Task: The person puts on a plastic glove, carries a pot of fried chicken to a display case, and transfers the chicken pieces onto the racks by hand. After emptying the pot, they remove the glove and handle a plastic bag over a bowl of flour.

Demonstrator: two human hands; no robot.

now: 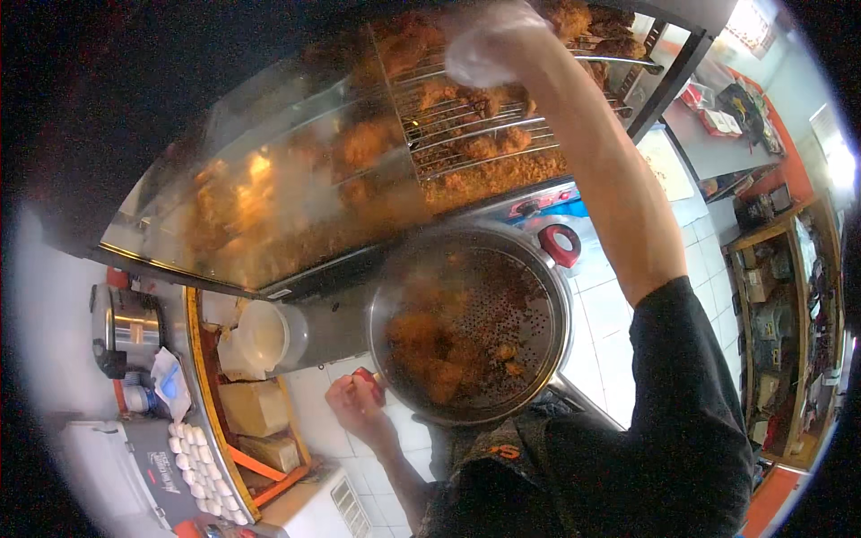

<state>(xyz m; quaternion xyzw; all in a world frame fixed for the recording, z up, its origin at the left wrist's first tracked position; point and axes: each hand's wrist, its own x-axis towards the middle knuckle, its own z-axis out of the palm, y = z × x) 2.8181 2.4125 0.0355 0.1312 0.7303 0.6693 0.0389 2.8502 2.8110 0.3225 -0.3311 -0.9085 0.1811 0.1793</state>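
Observation:
My left hand (pixel 354 403) grips the red side handle (pixel 368 386) of a round steel pot, low on its left side. Inside the pot (pixel 567 316) lie pieces of browned fried food (pixel 430 356) on a perforated metal surface (pixel 514 306), partly blurred by haze. A second red handle (pixel 559 245) sticks out at the pot's upper right. My right hand (pixel 488 50), in a clear plastic glove, reaches into a display cabinet above wire racks (pixel 471 121) of fried pieces (pixel 494 142). It is blurred, and its fingers and anything in them cannot be made out.
The cabinet's glass front (pixel 269 195) spans the upper left. A white plastic tub (pixel 262 339) stands below it. Wooden shelves (pixel 773 336) hold goods at the right. Rows of small white items (pixel 202 471) lie on the lower-left counter. A metal handle (pixel 585 400) juts from the pot's lower right.

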